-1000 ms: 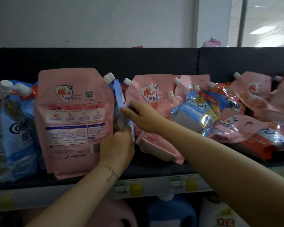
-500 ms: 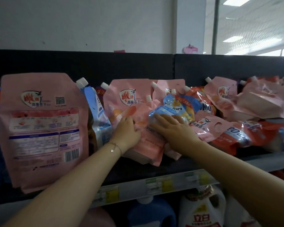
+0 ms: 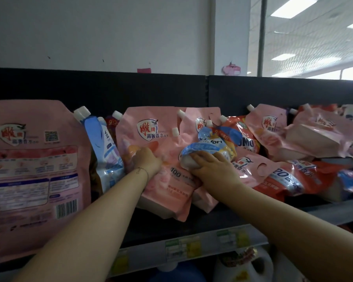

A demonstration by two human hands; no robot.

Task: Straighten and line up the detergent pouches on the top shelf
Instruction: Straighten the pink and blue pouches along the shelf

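The centre pink pouch stands near the middle of the top shelf, leaning forward with its printed front facing out and its bottom corner hanging toward the shelf's front edge. The left hand has its fingers curled against the left part of this pouch's front and grips it; a thin bracelet sits on that wrist. Just to the right, the blue pouch lies tilted on top of the pink ones, its pale bottom end toward the camera. The right hand grasps that bottom end, fingers bent over it.

Behind the blue pouch, a 2nd pink pouch stands upright, touching the centre one. To the left, a narrow blue-and-white pouch stands edge-on, and beside it the large pink pouch stands upright with its back label and barcode facing out.

To the right, a red pouch leans against the blue one, and beyond it pink and red pouches lie in a loose heap, overlapping and tipped at different angles. A black back panel rises behind the row. A price strip with green and yellow tags runs along the shelf front, and bottles stand below it.
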